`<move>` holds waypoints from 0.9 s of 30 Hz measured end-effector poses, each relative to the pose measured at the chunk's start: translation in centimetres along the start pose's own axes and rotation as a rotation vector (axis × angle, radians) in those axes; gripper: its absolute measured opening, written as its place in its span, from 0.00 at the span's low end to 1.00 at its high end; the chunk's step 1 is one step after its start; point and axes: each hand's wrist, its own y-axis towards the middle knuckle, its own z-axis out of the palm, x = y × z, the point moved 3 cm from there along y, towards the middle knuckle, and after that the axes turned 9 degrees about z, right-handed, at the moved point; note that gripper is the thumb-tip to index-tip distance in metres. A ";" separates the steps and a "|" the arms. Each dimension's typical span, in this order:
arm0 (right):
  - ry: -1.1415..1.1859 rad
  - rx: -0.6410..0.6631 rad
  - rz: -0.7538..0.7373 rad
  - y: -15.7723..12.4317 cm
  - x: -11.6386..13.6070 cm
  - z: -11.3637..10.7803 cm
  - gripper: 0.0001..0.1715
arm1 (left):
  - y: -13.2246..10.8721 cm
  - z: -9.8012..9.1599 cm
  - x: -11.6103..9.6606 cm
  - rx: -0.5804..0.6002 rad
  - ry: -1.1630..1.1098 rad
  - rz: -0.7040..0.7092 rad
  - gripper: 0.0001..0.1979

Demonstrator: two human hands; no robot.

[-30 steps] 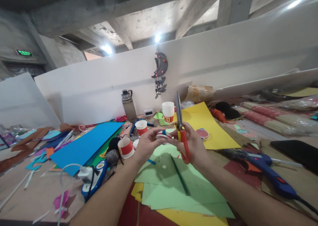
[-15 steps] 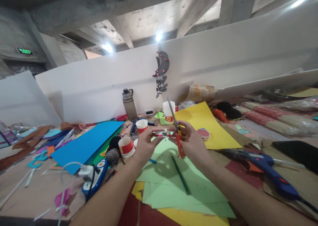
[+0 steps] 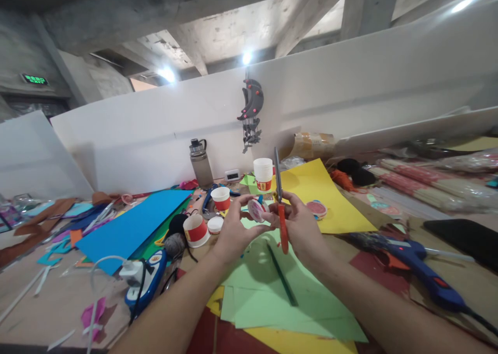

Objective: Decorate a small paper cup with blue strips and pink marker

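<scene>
My left hand (image 3: pixel 232 232) pinches a small round piece (image 3: pixel 256 210) that looks like a cut-off paper cup bottom, its pinkish face turned towards me and a blue bit at its top edge. My right hand (image 3: pixel 301 224) is closed on orange-handled scissors (image 3: pixel 284 227), whose blades point up, and its fingertips reach the round piece too. Both hands are above light green paper sheets (image 3: pixel 257 310), where a dark green pencil (image 3: pixel 281 274) lies. A similar round piece (image 3: pixel 317 208) rests on the yellow sheet (image 3: pixel 342 206) at right.
Red-and-white paper cups (image 3: pixel 196 230) stand left of my hands, with a cup stack (image 3: pixel 263 173) behind them. A blue glue gun (image 3: pixel 424 268) lies at right. Blue card (image 3: pixel 136 224), a power strip (image 3: pixel 147 284) and a bottle (image 3: pixel 200 163) occupy the left side.
The round piece has tipped from edge-on to show its face. The scissors have turned more upright, and both hands have shifted slightly.
</scene>
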 end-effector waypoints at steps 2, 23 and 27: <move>0.001 0.045 0.004 -0.2 0.1 0.3 0.36 | 0.1 -0.3 0.2 0.017 0.006 -0.007 0.29; 0.093 -0.030 0.169 0.9 -0.4 -0.4 0.33 | 1.0 -1.1 -1.6 0.328 0.262 0.321 0.28; 0.193 -0.032 0.247 0.6 -0.2 -0.3 0.27 | 0.8 -1.2 -1.0 0.213 0.283 0.223 0.25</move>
